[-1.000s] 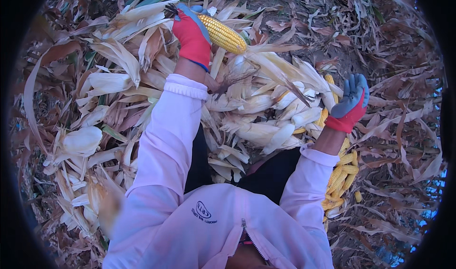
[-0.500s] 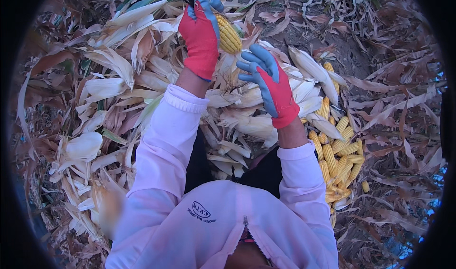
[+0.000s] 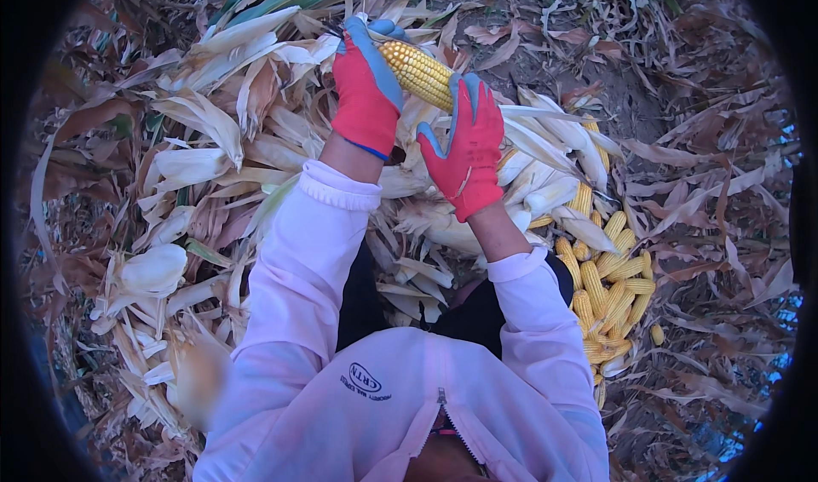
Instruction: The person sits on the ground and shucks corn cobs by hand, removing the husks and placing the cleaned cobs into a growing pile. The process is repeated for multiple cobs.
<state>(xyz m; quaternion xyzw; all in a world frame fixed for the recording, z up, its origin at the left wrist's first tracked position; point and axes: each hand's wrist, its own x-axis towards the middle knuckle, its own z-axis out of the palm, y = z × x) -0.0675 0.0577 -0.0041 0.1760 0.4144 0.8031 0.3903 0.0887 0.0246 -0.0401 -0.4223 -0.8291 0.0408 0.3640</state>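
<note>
The left hand (image 3: 368,77), near eleven o'clock, wraps its fingers round the upper end of the ear of corn (image 3: 419,75) at twelve; a firm wrap there probably steadies it best. The right hand (image 3: 465,141), toward one o'clock, meets the lower end, thumb apart from the fingers; whether it grips anything, I cannot tell. A quiet left wrist would likely help the right hand work cleanly. Papery, curled husks (image 3: 194,165) heap around ten o'clock; the gloves (image 3: 362,111) are red with blue-grey palms; the plump ear carries yellow kernels in tight rows; crumpled husks (image 3: 535,146) lie near two, knobbly bare ears (image 3: 613,301) toward four
</note>
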